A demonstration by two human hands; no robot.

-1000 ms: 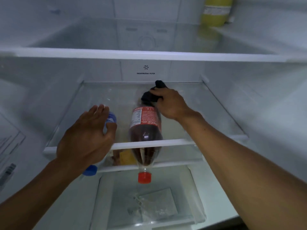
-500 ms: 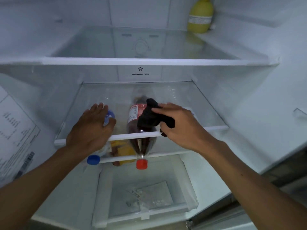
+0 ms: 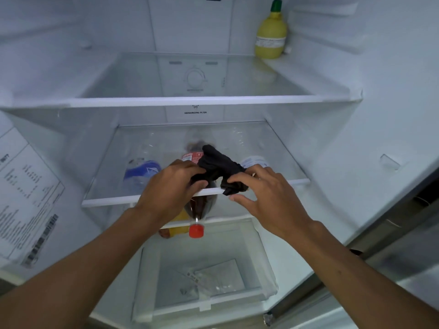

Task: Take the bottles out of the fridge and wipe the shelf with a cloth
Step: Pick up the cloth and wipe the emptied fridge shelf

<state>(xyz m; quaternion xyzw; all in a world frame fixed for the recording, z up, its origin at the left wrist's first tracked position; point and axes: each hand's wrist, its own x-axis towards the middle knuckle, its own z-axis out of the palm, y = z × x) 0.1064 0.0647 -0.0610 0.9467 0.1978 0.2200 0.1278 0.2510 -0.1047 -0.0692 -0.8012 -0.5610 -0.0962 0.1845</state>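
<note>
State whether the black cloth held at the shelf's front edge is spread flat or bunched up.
Bunched up. The black cloth is a crumpled wad gripped between the left hand and right hand, not flat on the glass shelf.

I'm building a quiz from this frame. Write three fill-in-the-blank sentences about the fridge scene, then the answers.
1. Both hands hold a cloth coloured ____.
2. The cola bottle below the glass shelf has a ____ cap.
3. The yellow bottle stands on the ____ shelf, at the back right.

Missing words: black; red; upper
</note>
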